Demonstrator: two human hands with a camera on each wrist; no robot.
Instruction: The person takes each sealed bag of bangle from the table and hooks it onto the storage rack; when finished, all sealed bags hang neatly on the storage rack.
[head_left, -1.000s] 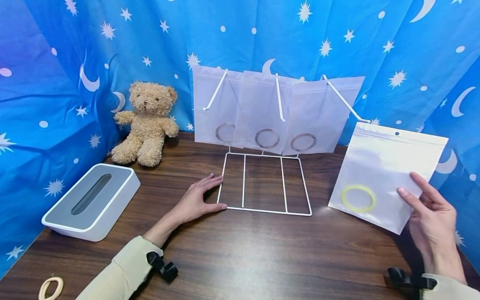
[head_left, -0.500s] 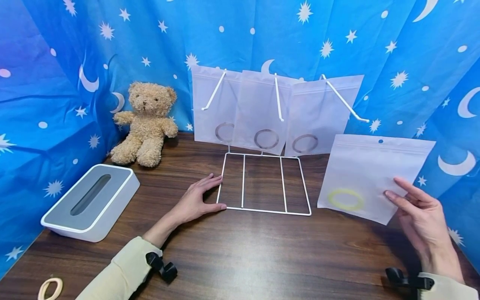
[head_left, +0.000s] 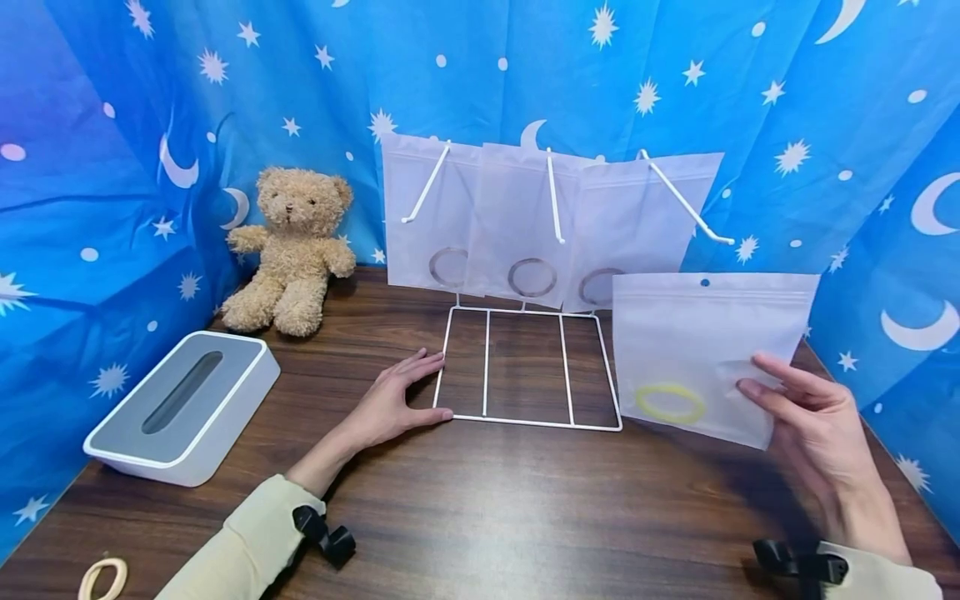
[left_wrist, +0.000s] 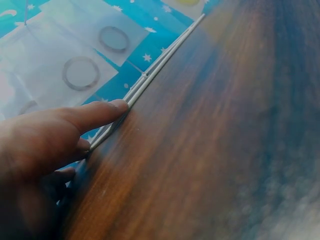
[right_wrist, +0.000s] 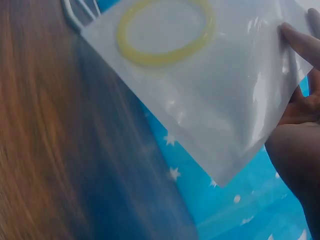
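Observation:
My right hand (head_left: 825,425) pinches the right edge of a frosted zip bag (head_left: 772,321) between thumb and fingers. Inside the bag's lower left lies a yellow ring (head_left: 670,402), shaped like a bangle; it shows clearly in the right wrist view (right_wrist: 165,57). The bag hangs clear above the table, its punched hole at the top, overlapping the rightmost hanging bag. At the left front corner of a white wire display rack (head_left: 525,422), my left hand (head_left: 386,404) rests with extended thumb and fingers touching the base wires, as the left wrist view also shows the thumb (left_wrist: 100,115).
Three frosted bags (head_left: 528,217) with dark rings hang on the rack's prongs. A teddy bear (head_left: 290,250) sits at the back left, a grey-topped tissue box (head_left: 183,400) before it. A beige ring-shaped item (head_left: 102,578) lies at the front left. Starry blue cloth (head_left: 570,67) encloses the table.
My right hand has carried the zip bag leftward toward the rack, and the bag has turned to hang more level. My left hand stays at the rack's corner.

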